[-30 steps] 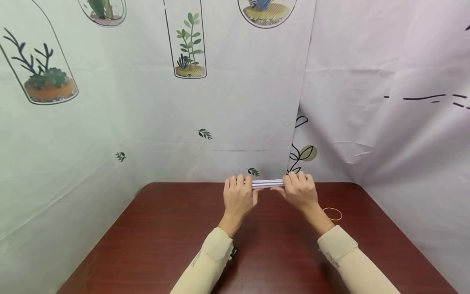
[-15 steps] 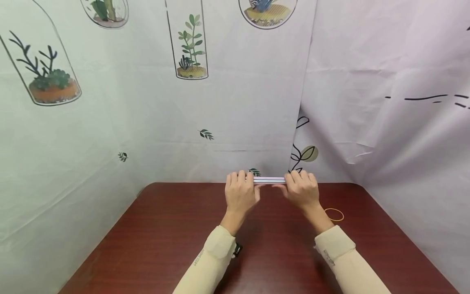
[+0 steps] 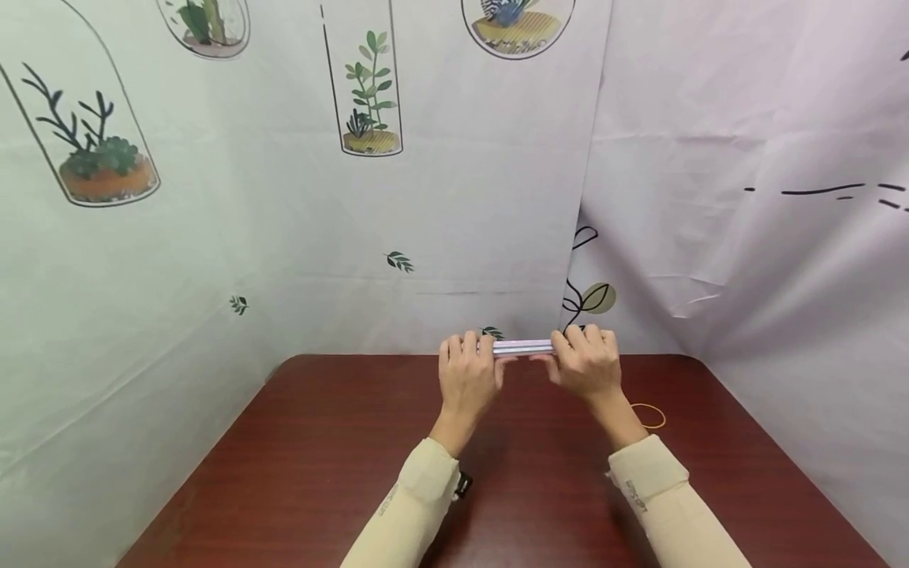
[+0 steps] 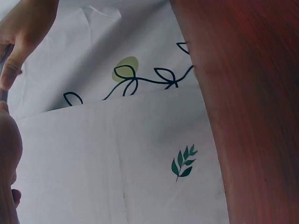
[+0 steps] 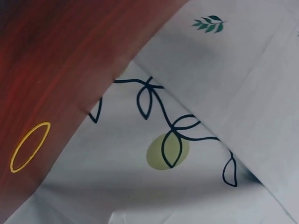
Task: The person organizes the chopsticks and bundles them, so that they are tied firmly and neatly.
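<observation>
Both hands hold one thin, straight thing (image 3: 523, 348) above the far edge of the table. Its visible side has pale lilac and grey-blue stripes running lengthwise; I cannot tell what kind of thing it is. My left hand (image 3: 465, 375) grips its left end, fingers curled over the top and thumb beneath. My right hand (image 3: 588, 363) grips the other end the same way, so only the middle section shows. In the left wrist view, the right hand (image 4: 28, 32) and part of the left hand (image 4: 8, 149) appear at the left border. The right wrist view shows neither hand.
A yellow loop like a rubber band (image 3: 651, 416) lies on the reddish-brown table (image 3: 319, 465), beside the right wrist. White cloth (image 3: 461, 221) printed with plants hangs behind the table and along both sides. Something small and black (image 3: 463, 483) shows beside the left cuff.
Both hands have shifted slightly right and up in the head view, still gripping the striped thing. Its tilt varies a little. The yellow loop stays on the table.
</observation>
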Tool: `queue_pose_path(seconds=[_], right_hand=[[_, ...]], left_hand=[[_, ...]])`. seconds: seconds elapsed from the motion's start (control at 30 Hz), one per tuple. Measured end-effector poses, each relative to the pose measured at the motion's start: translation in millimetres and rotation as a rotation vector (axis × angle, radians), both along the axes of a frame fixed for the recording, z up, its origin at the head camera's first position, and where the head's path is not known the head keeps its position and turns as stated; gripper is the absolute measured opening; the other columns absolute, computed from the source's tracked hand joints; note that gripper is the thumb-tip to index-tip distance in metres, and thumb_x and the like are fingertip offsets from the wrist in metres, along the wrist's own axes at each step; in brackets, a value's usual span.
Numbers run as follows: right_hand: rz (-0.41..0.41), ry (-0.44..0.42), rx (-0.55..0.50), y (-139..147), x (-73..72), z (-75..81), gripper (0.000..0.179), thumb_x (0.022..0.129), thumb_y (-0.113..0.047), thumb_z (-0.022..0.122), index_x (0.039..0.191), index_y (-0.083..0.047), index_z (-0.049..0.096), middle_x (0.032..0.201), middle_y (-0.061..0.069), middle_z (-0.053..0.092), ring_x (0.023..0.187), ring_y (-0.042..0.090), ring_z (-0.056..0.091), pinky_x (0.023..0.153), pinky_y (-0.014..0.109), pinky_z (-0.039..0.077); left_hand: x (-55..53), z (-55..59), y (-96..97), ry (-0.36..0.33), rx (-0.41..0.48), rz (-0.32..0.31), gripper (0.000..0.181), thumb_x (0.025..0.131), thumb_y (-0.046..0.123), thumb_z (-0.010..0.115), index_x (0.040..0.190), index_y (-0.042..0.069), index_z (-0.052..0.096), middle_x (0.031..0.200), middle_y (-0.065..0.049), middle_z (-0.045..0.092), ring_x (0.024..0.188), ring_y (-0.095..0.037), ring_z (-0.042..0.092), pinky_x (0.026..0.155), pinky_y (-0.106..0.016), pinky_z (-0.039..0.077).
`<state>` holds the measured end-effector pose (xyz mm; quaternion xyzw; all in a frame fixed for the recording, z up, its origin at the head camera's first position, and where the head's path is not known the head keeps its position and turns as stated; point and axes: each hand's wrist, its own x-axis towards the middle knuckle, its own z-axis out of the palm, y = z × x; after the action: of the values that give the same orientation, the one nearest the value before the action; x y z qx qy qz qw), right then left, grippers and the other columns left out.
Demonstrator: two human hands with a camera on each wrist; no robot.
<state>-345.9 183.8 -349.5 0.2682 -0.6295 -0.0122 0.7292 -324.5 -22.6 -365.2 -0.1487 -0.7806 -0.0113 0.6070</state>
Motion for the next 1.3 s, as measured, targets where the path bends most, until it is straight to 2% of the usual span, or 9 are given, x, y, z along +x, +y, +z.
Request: queue_pose_path(seconds=[0.23, 0.43, 0.6, 0.67, 0.73, 0.9, 1.03, 1.17, 1.3], right_hand=[[0.011, 0.019, -0.038, -4, 1.0, 3.7, 0.063, 0.096, -0.061, 0.041, 0.070, -0.005, 0.052, 0.062, 0.011, 0.043, 0.051, 0.034, 0.038, 0.047, 0.047, 0.027], [0.012, 0.051, -0.030, -10, 3.5, 7.5, 0.063, 0.098, -0.059, 0.039, 0.067, -0.005, 0.050, 0.059, 0.009, 0.039, 0.047, 0.032, 0.034, 0.044, 0.042, 0.023], [-0.003, 0.052, -0.046, -13, 6.6, 7.4, 0.063, 0.098, -0.058, 0.041, 0.066, -0.005, 0.050, 0.058, 0.009, 0.041, 0.046, 0.032, 0.034, 0.043, 0.042, 0.022], [-0.002, 0.047, -0.054, -12, 7.7, 7.2, 0.062, 0.097, -0.058, 0.042, 0.067, -0.006, 0.050, 0.059, 0.009, 0.042, 0.048, 0.033, 0.036, 0.044, 0.044, 0.023], [0.000, 0.052, -0.058, -11, 8.1, 7.3, 0.061, 0.097, -0.058, 0.042, 0.067, -0.006, 0.050, 0.059, 0.009, 0.041, 0.048, 0.033, 0.036, 0.045, 0.044, 0.023], [0.004, 0.066, -0.063, -13, 9.4, 8.3, 0.060, 0.098, -0.057, 0.042, 0.068, -0.006, 0.052, 0.060, 0.009, 0.042, 0.049, 0.033, 0.037, 0.046, 0.044, 0.025], [-0.005, 0.058, -0.073, -14, 11.6, 9.3, 0.059, 0.097, -0.057, 0.045, 0.070, -0.005, 0.054, 0.060, 0.009, 0.044, 0.048, 0.033, 0.038, 0.046, 0.044, 0.025], [-0.023, 0.039, -0.096, -13, 13.2, 9.9, 0.059, 0.096, -0.058, 0.046, 0.074, -0.005, 0.057, 0.063, 0.010, 0.047, 0.051, 0.034, 0.042, 0.048, 0.045, 0.028], [-0.025, 0.038, -0.099, -12, 13.2, 9.7, 0.058, 0.096, -0.058, 0.047, 0.074, -0.005, 0.057, 0.063, 0.010, 0.047, 0.052, 0.034, 0.042, 0.049, 0.046, 0.029]], left_hand=[[1.9, 2.3, 0.5, -0.031, 0.001, -0.013, 0.056, 0.085, 0.065, 0.059, 0.097, 0.010, 0.062, 0.082, -0.007, 0.054, 0.075, -0.028, 0.049, 0.078, -0.040, 0.042], [1.1, 4.8, 0.0, -0.013, 0.007, -0.014, 0.037, 0.081, 0.045, 0.068, 0.088, 0.009, 0.062, 0.087, -0.006, 0.058, 0.079, -0.028, 0.053, 0.082, -0.039, 0.044], [-1.3, 8.3, -1.7, 0.027, -0.015, -0.057, 0.026, 0.076, 0.032, 0.069, 0.086, 0.008, 0.061, 0.081, -0.006, 0.057, 0.077, -0.028, 0.055, 0.080, -0.040, 0.046], [-2.3, 8.9, -2.8, 0.045, -0.026, -0.080, 0.028, 0.077, 0.034, 0.069, 0.087, 0.009, 0.062, 0.080, -0.006, 0.057, 0.075, -0.027, 0.055, 0.077, -0.039, 0.046], [-2.6, 9.0, -4.0, 0.060, -0.032, -0.099, 0.035, 0.082, 0.043, 0.066, 0.088, 0.009, 0.063, 0.079, -0.005, 0.058, 0.073, -0.027, 0.056, 0.074, -0.039, 0.045], [-2.6, 11.4, -7.6, 0.077, -0.037, -0.129, 0.062, 0.088, 0.069, 0.047, 0.086, 0.009, 0.062, 0.077, -0.005, 0.057, 0.070, -0.026, 0.055, 0.074, -0.040, 0.045], [-3.1, 17.5, -11.5, 0.091, -0.053, -0.139, 0.063, 0.094, 0.067, 0.038, 0.085, 0.009, 0.062, 0.075, -0.004, 0.056, 0.069, -0.024, 0.055, 0.074, -0.039, 0.045], [-4.4, 23.9, -13.9, 0.085, -0.085, -0.149, 0.060, 0.090, 0.067, 0.044, 0.089, 0.010, 0.063, 0.077, -0.003, 0.057, 0.071, -0.023, 0.056, 0.075, -0.037, 0.044], [-5.5, 24.8, -14.2, 0.093, -0.100, -0.161, 0.053, 0.086, 0.062, 0.054, 0.089, 0.010, 0.062, 0.077, -0.002, 0.057, 0.073, -0.021, 0.056, 0.076, -0.037, 0.044]])
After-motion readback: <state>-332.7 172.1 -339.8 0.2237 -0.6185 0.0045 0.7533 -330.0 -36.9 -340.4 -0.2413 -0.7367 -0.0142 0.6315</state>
